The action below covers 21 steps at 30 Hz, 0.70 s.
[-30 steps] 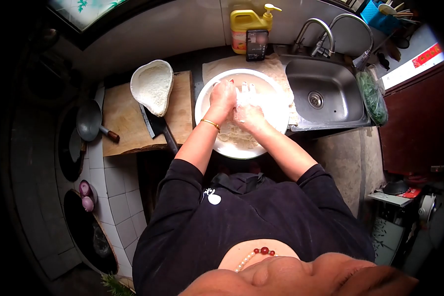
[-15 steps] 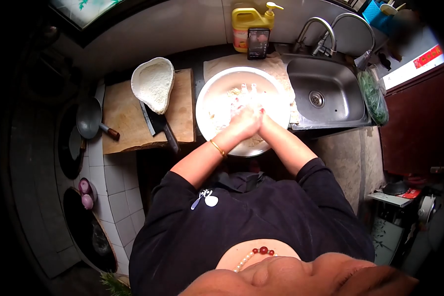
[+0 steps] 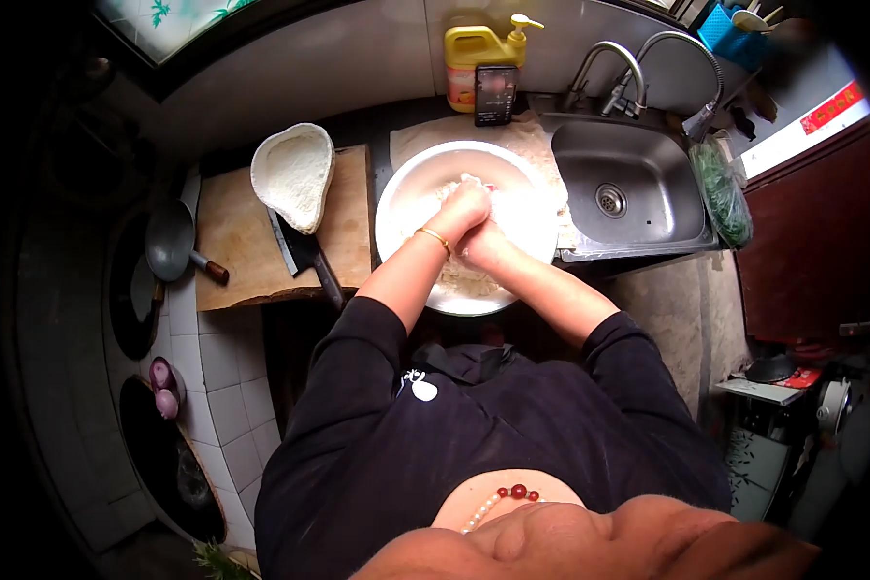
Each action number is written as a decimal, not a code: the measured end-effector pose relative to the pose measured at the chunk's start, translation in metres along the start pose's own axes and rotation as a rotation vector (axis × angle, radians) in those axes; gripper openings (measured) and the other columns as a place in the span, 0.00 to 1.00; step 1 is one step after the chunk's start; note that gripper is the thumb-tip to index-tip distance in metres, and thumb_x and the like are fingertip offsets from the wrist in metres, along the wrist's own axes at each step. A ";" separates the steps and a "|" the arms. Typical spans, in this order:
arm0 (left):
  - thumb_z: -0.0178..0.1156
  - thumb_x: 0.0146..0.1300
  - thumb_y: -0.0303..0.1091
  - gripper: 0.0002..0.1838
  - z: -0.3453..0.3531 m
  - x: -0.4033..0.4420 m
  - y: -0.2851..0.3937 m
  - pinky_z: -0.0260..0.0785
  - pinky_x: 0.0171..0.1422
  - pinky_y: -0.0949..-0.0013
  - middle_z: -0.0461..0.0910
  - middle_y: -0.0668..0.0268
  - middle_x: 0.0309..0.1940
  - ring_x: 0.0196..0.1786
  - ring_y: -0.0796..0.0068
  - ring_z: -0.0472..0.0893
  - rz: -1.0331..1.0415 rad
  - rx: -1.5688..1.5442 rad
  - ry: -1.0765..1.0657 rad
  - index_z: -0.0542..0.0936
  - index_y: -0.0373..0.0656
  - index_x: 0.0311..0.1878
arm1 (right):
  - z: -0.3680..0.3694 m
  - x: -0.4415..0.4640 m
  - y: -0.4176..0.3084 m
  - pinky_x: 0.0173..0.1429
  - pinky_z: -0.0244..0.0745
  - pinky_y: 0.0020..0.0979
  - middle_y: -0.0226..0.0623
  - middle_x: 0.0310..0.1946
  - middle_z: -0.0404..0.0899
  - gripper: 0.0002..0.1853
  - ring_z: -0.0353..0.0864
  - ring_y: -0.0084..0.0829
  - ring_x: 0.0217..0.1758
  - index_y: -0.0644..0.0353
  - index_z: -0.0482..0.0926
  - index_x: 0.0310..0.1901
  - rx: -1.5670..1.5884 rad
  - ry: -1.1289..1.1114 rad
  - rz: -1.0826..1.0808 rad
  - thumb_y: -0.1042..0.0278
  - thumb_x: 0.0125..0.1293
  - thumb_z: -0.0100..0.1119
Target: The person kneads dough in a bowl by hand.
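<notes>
Both hands are inside a large white bowl [image 3: 392, 198], pressed together near its middle. My left hand [image 3: 469, 204], with a gold bangle at the wrist, has its fingers curled down at a pale floury dough [image 3: 471, 181]. Tucked against it on the near side is my right hand [image 3: 483, 247]; its fingers are closed in and mostly hidden by the left. Crumbly, flour-coloured bits [image 3: 466, 281] lie in the bowl's near part. Strong glare washes out much of the inside.
A wooden board [image 3: 232, 256] at left bears a cleaver [image 3: 305, 253] and a scoop-shaped container of white flour [image 3: 295, 179]. Right of the bowl is a steel sink [image 3: 648, 213] with taps [image 3: 604, 72]. A phone [image 3: 495, 95] leans on a yellow pump jug [image 3: 474, 53] behind.
My hands have changed from fingers reaching forward to a folded-in, overlapping press, the left now over the right. The whole view has shifted slightly.
</notes>
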State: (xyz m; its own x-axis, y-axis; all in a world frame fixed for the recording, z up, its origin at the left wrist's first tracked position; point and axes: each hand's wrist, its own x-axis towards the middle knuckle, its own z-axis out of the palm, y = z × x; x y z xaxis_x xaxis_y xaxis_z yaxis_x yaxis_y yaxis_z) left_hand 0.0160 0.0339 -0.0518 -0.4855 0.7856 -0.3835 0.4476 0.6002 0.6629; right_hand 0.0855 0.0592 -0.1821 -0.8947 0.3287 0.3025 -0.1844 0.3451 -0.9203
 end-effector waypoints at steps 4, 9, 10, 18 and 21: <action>0.42 0.67 0.42 0.23 -0.005 -0.008 0.005 0.70 0.56 0.53 0.79 0.42 0.47 0.51 0.45 0.78 -0.001 0.006 0.069 0.80 0.33 0.47 | 0.003 0.005 -0.001 0.60 0.71 0.32 0.29 0.48 0.76 0.13 0.75 0.25 0.50 0.45 0.70 0.49 0.077 0.086 -0.141 0.49 0.71 0.45; 0.44 0.67 0.42 0.21 0.002 -0.024 0.002 0.70 0.52 0.51 0.80 0.41 0.41 0.46 0.43 0.79 0.156 0.131 0.190 0.82 0.35 0.40 | -0.011 0.011 -0.055 0.59 0.70 0.33 0.33 0.46 0.77 0.12 0.75 0.29 0.50 0.48 0.73 0.45 -0.624 -0.235 0.160 0.54 0.65 0.49; 0.45 0.67 0.41 0.21 0.001 -0.029 0.004 0.70 0.52 0.50 0.80 0.41 0.40 0.45 0.42 0.79 0.155 0.141 0.186 0.82 0.35 0.39 | -0.012 0.013 -0.065 0.58 0.70 0.34 0.34 0.46 0.77 0.12 0.75 0.30 0.50 0.49 0.74 0.45 -0.724 -0.287 0.165 0.55 0.64 0.49; 0.47 0.64 0.36 0.16 0.009 -0.065 -0.007 0.71 0.48 0.50 0.80 0.42 0.32 0.40 0.42 0.80 0.287 0.107 0.223 0.80 0.35 0.42 | -0.016 0.007 -0.073 0.56 0.68 0.36 0.38 0.42 0.79 0.11 0.75 0.36 0.50 0.53 0.79 0.39 -1.128 -0.485 -0.019 0.61 0.56 0.55; 0.48 0.64 0.36 0.15 0.012 -0.083 -0.004 0.71 0.49 0.50 0.80 0.42 0.34 0.41 0.43 0.80 0.350 0.087 0.184 0.79 0.35 0.41 | -0.012 0.008 -0.058 0.56 0.68 0.37 0.38 0.43 0.79 0.11 0.75 0.35 0.50 0.53 0.79 0.39 -1.189 -0.349 0.069 0.60 0.56 0.56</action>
State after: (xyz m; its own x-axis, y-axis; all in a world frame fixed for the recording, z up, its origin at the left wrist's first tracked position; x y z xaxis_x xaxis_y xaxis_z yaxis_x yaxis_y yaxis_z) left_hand 0.0631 -0.0319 -0.0307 -0.4158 0.9093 -0.0175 0.6674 0.3181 0.6734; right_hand 0.0939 0.0523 -0.1233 -0.9818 0.1895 0.0127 0.1879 0.9789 -0.0805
